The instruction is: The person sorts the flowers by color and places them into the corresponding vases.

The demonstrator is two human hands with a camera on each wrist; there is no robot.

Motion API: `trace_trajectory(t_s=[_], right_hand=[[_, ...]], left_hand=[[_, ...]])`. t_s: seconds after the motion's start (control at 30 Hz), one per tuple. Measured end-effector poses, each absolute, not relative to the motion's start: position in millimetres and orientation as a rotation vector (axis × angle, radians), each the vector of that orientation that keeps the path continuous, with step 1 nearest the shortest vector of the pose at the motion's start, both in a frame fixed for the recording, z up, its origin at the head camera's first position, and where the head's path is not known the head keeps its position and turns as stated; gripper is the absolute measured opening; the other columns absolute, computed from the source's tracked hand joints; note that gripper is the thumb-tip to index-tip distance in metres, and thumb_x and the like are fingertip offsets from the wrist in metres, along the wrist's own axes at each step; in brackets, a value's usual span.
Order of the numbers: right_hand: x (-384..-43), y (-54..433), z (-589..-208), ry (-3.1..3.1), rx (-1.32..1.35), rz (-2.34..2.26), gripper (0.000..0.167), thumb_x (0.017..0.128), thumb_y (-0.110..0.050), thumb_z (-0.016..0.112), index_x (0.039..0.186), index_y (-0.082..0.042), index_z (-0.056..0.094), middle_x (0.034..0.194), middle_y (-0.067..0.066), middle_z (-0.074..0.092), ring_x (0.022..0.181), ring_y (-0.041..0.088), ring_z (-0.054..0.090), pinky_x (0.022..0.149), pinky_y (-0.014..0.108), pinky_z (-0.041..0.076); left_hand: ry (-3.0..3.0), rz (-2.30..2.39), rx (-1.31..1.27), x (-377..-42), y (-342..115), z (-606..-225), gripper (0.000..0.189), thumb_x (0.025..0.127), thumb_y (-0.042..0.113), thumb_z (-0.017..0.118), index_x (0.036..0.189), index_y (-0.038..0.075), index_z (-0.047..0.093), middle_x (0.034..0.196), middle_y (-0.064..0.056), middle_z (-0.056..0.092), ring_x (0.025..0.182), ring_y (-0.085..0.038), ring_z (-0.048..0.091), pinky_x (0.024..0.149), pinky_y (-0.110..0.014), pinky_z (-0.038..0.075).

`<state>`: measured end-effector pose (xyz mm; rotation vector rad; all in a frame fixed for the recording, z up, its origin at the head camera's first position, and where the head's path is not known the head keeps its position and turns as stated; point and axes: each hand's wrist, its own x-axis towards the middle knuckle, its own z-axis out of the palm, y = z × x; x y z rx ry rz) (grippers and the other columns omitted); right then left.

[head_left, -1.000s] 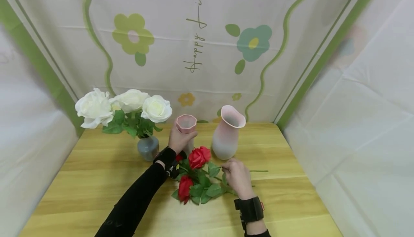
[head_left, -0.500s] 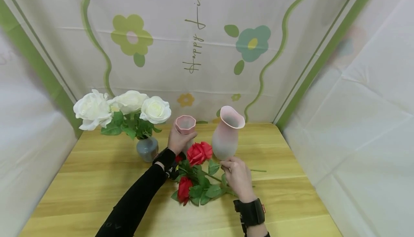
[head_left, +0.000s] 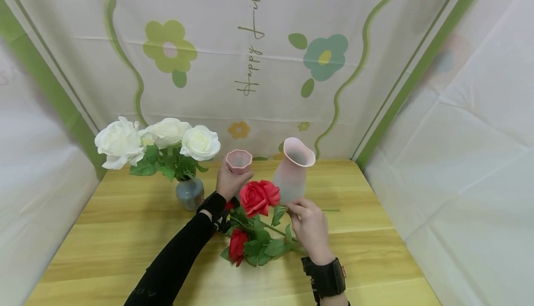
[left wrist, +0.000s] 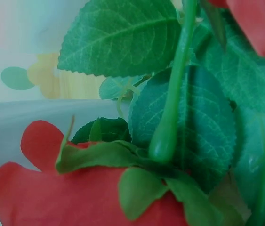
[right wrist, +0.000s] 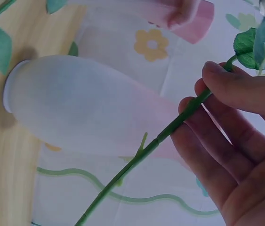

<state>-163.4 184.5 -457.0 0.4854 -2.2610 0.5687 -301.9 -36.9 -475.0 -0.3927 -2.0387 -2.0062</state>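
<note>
- Far left: white roses (head_left: 167,132) stand in a grey-blue vase (head_left: 190,194).
- Left hand (head_left: 231,183): wrapped round the small pink vase (head_left: 239,161), mouth up.
- Centre: other red roses (head_left: 238,246) lie on the counter (head_left: 367,259), partly hidden by the left wrist.
- Held red rose (head_left: 259,198): bloom in front of the gap between pink vases.
- Tall pink-white vase (head_left: 290,181): upright.
- Right hand (head_left: 309,227): pinches the held rose's stem (right wrist: 156,140).
- My read: separating one rose from the bunch; next move calls for a firm pinch, leaves lifted clear.
</note>
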Motion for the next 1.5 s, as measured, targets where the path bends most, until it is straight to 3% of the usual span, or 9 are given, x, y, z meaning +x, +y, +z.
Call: trace_trajectory(t_s=[0.13,0.4,0.67,0.8,1.03,1.3,1.5], right_hand=[[-162.4,184.5,-453.5,-2.233,0.488,0.595,0.022,0.074,0.006,0.082,0.091,-0.008,0.079,0.088,0.003,0.069,0.075,0.019,0.066,0.058,0.033,0.055],[-163.6,182.4,-446.5,-2.18,0.51,0.711,0.027,0.075,0.011,0.08,0.097,-0.004,0.076,0.09,0.004,0.07,0.078,0.018,0.068,0.063,0.032,0.056],[-161.2,181.6,-433.3,-2.05,0.544,0.902,0.036,0.078,0.021,0.068,0.107,0.0,0.07,0.094,0.008,0.069,0.079,0.022,0.068,0.065,0.03,0.056],[-160.0,181.6,-429.3,-1.991,0.513,1.039,0.037,0.078,0.018,0.072,0.11,0.0,0.068,0.094,0.01,0.07,0.081,0.024,0.069,0.065,0.028,0.056],[-163.6,181.6,-426.6,-1.932,0.448,1.193,0.021,0.082,0.008,0.075,0.1,0.0,0.07,0.093,0.012,0.071,0.081,0.027,0.07,0.069,0.02,0.053],[-159.5,169.9,-396.5,-1.846,0.445,1.462,0.018,0.088,0.018,0.061,0.106,0.013,0.061,0.097,0.028,0.063,0.087,0.041,0.066,0.072,0.04,0.057],[-167.7,170.4,-387.4,-1.731,0.388,1.673,0.013,0.094,0.013,0.057,0.106,0.018,0.057,0.101,0.03,0.061,0.094,0.041,0.064,0.079,0.041,0.056]], left_hand=[[-2.021,-2.019,-0.367,-316.7,-34.5,-492.3,0.079,0.075,-0.002,0.083,0.142,0.0,0.04,0.126,-0.022,0.053,0.114,-0.033,0.05,0.096,-0.043,0.043],[-2.04,-1.943,-0.329,-320.3,-33.5,-495.4,0.08,0.074,0.007,0.087,0.14,0.0,0.042,0.123,-0.021,0.055,0.113,-0.031,0.051,0.095,-0.042,0.043],[-2.049,-2.006,-0.359,-317.4,-38.2,-494.8,0.081,0.076,0.005,0.085,0.142,0.001,0.039,0.126,-0.022,0.052,0.115,-0.033,0.051,0.095,-0.045,0.043],[-2.081,-1.986,-0.34,-316.3,-38.3,-494.1,0.082,0.077,0.006,0.084,0.144,0.002,0.037,0.127,-0.02,0.052,0.115,-0.031,0.051,0.094,-0.043,0.044],[-2.084,-1.992,-0.344,-309.3,-37.6,-485.4,0.084,0.077,0.003,0.083,0.146,0.0,0.035,0.128,-0.023,0.052,0.115,-0.034,0.051,0.094,-0.046,0.044],[-2.091,-1.982,-0.336,-313.4,-37.7,-492.6,0.083,0.077,0.005,0.084,0.145,0.003,0.037,0.127,-0.02,0.052,0.115,-0.032,0.051,0.094,-0.044,0.044],[-2.072,-1.998,-0.346,-312.0,-37.4,-491.6,0.083,0.077,0.004,0.084,0.145,0.002,0.037,0.128,-0.021,0.052,0.116,-0.032,0.05,0.094,-0.045,0.043]])
